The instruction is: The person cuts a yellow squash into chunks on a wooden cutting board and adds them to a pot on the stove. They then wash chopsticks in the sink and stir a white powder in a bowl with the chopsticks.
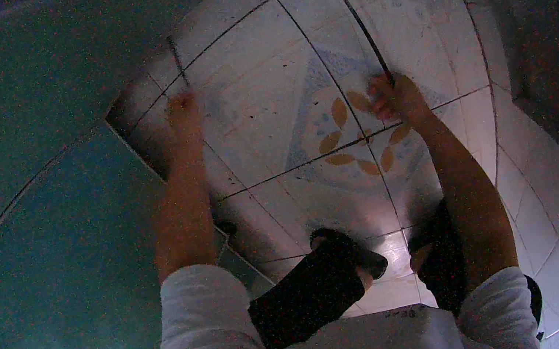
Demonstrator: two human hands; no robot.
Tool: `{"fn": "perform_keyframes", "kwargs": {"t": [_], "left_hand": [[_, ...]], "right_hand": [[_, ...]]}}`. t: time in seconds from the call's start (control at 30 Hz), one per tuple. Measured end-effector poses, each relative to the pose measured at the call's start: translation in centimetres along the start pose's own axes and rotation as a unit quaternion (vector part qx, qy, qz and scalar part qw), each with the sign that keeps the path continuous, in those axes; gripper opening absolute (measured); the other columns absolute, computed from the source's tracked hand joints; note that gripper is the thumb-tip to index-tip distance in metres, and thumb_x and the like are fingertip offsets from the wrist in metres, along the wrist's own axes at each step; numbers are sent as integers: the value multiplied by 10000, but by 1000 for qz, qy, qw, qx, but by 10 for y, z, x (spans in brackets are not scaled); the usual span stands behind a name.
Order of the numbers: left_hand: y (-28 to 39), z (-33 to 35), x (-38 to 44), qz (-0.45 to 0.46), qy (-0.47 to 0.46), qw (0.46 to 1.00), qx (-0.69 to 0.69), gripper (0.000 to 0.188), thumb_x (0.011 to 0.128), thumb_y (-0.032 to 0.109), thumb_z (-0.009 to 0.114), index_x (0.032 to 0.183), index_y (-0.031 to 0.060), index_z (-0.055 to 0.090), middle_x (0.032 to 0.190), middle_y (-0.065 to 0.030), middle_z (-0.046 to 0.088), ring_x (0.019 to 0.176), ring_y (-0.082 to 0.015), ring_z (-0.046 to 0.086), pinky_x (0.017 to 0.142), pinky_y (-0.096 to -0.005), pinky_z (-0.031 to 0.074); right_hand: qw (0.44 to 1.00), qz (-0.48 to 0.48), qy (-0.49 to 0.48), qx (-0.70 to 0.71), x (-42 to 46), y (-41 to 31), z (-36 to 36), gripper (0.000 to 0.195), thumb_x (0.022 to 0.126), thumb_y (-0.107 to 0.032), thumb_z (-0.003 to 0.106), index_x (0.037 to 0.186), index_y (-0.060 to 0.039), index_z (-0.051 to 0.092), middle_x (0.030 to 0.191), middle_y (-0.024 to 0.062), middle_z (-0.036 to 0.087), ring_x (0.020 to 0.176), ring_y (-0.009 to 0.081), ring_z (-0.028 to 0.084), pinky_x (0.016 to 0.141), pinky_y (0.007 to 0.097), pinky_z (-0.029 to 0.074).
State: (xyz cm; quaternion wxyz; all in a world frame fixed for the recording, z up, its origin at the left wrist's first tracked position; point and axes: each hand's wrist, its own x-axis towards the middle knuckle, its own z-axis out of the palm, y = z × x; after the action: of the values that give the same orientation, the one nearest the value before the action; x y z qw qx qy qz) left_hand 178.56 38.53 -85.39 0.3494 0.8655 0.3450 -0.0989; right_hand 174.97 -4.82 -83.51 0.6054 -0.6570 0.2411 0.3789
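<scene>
In the dim head view, my right hand (394,95) is closed around the lower end of a thin dark stick (360,25), which points up and away over the tiled floor. To the left, my left hand (182,105) is curled beside the corner of a green surface. A short dark strip (174,53) reaches up from that fist; it looks like the end of something thin held there, though blur and darkness hide its kind. Between my hands lies the patterned tile floor (273,136).
A large green panel-like surface (40,216) with a pale seam fills the left side. White tiles rise along a wall or ledge (543,173) at the right. My feet in dark footwear (355,251) stand on the floor below. Small dark specks are scattered on the tiles.
</scene>
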Motion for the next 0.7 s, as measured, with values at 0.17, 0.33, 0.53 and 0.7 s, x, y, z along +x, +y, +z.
{"fn": "perform_keyframes", "kwargs": {"t": [0.17, 0.33, 0.53, 0.7], "left_hand": [[1, -38, -162, 17, -147, 989, 27, 235, 875, 249, 569, 963, 32, 581, 806, -16, 574, 752, -140, 517, 680, -297, 442], [73, -73, -244, 6, -172, 983, -64, 187, 863, 213, 594, 903, 34, 563, 757, -18, 545, 703, -129, 488, 646, -289, 420], [104, -140, -327, 102, -100, 990, -6, 173, 845, 207, 593, 836, 36, 562, 750, -80, 560, 698, -206, 520, 641, -333, 424], [171, -208, -400, 179, -77, 965, 177, 117, 782, 159, 612, 817, 50, 589, 805, -119, 600, 766, -308, 560, 667, -416, 435]], "right_hand": [[997, -71, -17, 26, 8, 11, 5, 415, 880, -430, 526, 911, -17, 550, 669, 108, 620, 495, 150, 571, 439, 267, 450], [964, -124, 67, -224, 35, 77, -19, 277, 914, -272, 488, 957, -6, 553, 783, 103, 634, 644, 162, 611, 533, 276, 487], [951, -225, 91, -194, -140, -46, 22, 206, 868, -183, 506, 1040, -82, 560, 794, 103, 640, 765, 282, 631, 643, 369, 489], [886, -302, 166, -310, -294, -135, 30, 280, 802, -121, 596, 1075, -88, 541, 1089, 133, 567, 944, 331, 574, 793, 400, 471]]}}
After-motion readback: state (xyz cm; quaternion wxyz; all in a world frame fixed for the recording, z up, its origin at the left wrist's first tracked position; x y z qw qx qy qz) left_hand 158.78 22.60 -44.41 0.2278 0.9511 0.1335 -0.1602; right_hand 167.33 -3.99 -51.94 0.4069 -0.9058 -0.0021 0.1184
